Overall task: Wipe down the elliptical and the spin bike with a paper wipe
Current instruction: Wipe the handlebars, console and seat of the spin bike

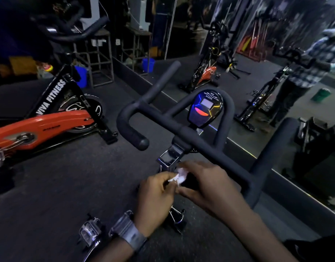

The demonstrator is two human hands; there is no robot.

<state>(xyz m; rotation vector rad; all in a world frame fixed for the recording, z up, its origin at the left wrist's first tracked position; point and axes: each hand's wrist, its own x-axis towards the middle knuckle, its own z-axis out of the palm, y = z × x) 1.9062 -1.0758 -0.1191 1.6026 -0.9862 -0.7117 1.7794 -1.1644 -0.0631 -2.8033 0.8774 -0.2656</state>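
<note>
Left hand [155, 195] and right hand [210, 186] both pinch a crumpled white paper wipe [179, 176] between their fingertips, just below the chrome stem clamp [170, 156]. The spin bike handlebar [200, 142] runs at 12 o'clock from the hands. A second, orange bike [41, 125] stands at 10 o'clock.

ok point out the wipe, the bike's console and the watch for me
wipe [179, 175], head view, on the crumpled white middle between both hands.
console [205, 108], head view, on its dark face below the small screen.
watch [127, 233], head view, on the grey strap at the left wrist.
</note>
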